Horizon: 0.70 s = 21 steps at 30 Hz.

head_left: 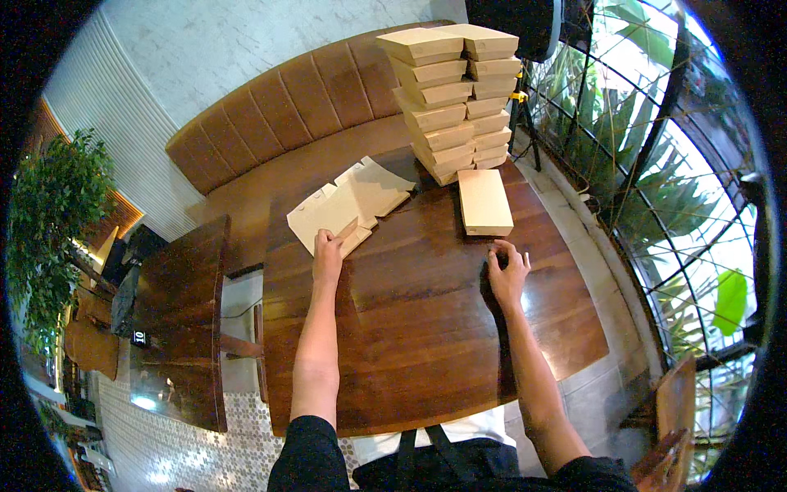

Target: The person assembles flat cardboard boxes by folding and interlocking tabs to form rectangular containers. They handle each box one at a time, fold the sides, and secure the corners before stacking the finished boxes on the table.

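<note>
A flat, unfolded cardboard box blank (348,197) lies on the dark wooden table, with notches and tabs along its edges. My left hand (328,246) pinches its near edge, fingers closed on the cardboard. One folded cardboard box (485,201), closed and tan, rests on the table to the right of the blank. Just in front of that box, apart from it, hovers my right hand (508,266). Its fingers are bent with a gap between thumb and forefinger, and I see nothing held. Behind the single box rise two tall side-by-side stacks of folded cardboard boxes (443,115).
The wooden table (410,328) has a curved near edge by my body. A brown padded bench (287,115) runs behind it. Another dark table (180,320) stands at left, a wooden chair (674,410) at lower right. A gridded window (656,197) lines the right.
</note>
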Tool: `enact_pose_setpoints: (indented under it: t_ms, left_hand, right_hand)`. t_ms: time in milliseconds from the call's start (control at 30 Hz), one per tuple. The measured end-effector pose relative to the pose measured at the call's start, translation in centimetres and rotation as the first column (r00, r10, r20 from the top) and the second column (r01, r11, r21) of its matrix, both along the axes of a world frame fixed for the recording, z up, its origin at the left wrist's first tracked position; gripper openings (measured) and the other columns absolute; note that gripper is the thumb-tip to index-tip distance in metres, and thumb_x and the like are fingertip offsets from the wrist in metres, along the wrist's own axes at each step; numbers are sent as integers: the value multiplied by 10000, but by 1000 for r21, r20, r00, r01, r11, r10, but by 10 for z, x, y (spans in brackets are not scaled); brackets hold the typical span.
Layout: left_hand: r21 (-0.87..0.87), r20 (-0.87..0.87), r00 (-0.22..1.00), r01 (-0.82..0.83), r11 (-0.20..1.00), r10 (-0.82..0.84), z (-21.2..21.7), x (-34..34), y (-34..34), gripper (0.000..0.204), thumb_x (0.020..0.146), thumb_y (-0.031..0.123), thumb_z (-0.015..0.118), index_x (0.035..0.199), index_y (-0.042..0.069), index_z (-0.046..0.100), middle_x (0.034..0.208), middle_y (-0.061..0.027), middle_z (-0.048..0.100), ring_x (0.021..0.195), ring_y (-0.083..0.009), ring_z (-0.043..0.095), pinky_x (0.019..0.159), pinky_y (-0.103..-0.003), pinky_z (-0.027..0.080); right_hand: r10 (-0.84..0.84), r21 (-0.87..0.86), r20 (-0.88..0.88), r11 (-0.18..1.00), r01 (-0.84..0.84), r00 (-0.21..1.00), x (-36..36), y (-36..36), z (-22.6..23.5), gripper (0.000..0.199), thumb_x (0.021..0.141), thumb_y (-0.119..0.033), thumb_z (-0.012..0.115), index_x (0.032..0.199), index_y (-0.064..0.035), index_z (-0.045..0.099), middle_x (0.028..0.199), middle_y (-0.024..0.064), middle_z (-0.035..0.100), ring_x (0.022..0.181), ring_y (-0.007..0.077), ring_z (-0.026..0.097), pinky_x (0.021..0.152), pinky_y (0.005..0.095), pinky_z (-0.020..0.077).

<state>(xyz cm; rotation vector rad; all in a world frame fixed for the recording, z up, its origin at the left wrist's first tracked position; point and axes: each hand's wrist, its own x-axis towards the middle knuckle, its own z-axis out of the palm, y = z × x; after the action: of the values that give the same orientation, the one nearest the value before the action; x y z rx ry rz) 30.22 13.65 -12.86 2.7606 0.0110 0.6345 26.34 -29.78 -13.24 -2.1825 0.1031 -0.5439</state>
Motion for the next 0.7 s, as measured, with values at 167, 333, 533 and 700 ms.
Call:
enact_pose_setpoints:
  t_ms: [167, 333, 533, 700]
  left_hand:
    - [120, 197, 980, -25, 992, 1, -1, -9, -10, 260, 851, -41, 730, 1111, -47, 715, 1166, -136, 517, 1126, -331, 538, 997, -438, 515]
    - [219, 176, 978, -148, 964, 110, 19, -16, -15, 499, 807, 78, 832, 1262, -11, 647, 1318, -139, 490, 1245, -349, 489, 1099, -460, 448]
    - [305, 227, 926, -362, 881, 302, 41, -12, -20, 576, 837, 216, 850, 1318, -7, 625, 1441, -143, 468, 1364, -350, 439, 1178, -487, 366]
    - [331, 430, 873, -389, 859, 230, 68, -5, 2, 422, 932, 167, 708, 1296, -33, 629, 1418, -164, 489, 1346, -377, 464, 1157, -504, 389]
  right_hand:
    - [-2, -16, 41, 1000, 3, 999, 1, 1, -2, 258, 983, -242, 697, 1229, -165, 676, 1104, 45, 729, 1127, 240, 666, 1270, 546, 201]
    - [-4, -33, 41, 999, 5, 999, 2, -1, -6, 266, 983, -250, 699, 1235, -169, 676, 1125, 48, 733, 1126, 250, 667, 1266, 544, 211]
    - [-15, -31, 58, 999, 17, 998, 3, -2, -9, 285, 972, -240, 706, 1249, -182, 671, 1090, 43, 727, 1090, 243, 672, 1267, 545, 211]
    - [1, 12, 16, 1000, -1, 1000, 3, -3, -10, 286, 971, -232, 702, 1251, -186, 670, 1091, 50, 726, 1088, 239, 672, 1266, 555, 203]
